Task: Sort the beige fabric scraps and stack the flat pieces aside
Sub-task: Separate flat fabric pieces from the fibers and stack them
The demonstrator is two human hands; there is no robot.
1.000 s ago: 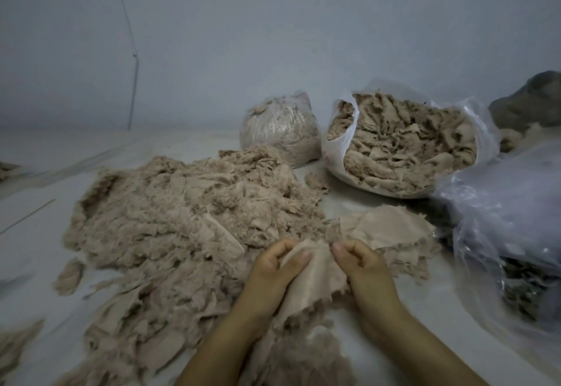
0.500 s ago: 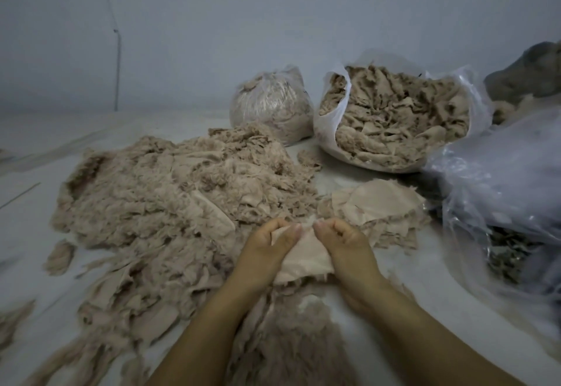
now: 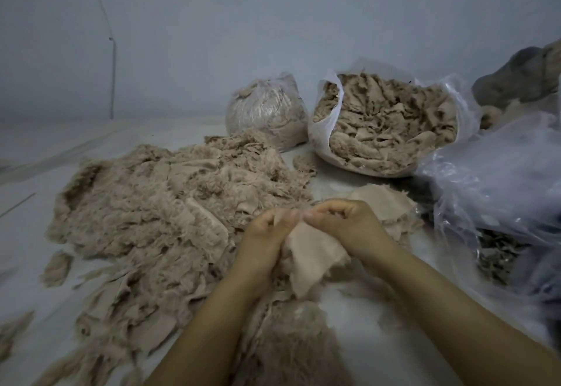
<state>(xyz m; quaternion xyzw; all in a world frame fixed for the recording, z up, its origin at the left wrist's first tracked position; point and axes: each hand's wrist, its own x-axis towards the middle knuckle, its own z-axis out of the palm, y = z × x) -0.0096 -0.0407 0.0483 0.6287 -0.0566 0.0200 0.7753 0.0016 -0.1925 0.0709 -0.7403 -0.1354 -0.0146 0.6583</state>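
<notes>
A flat beige fabric piece (image 3: 311, 259) hangs between my two hands at centre. My left hand (image 3: 267, 239) and my right hand (image 3: 349, 227) both pinch its top edge, fingertips almost touching. A big heap of fluffy beige scraps (image 3: 170, 203) spreads over the floor to the left. Behind my right hand lies a low stack of flat beige pieces (image 3: 382, 203). More fuzzy scrap (image 3: 291, 340) sits on the floor just below the held piece, between my forearms.
An open white plastic bag full of scraps (image 3: 385, 130) stands at the back right, beside a closed clear bag of scraps (image 3: 267, 112). Crumpled clear plastic (image 3: 501, 185) covers the right side. A grey wall rises behind.
My hands have drawn closer together on the piece's top edge, and it now hangs lower beneath them. The camera view has tilted slightly.
</notes>
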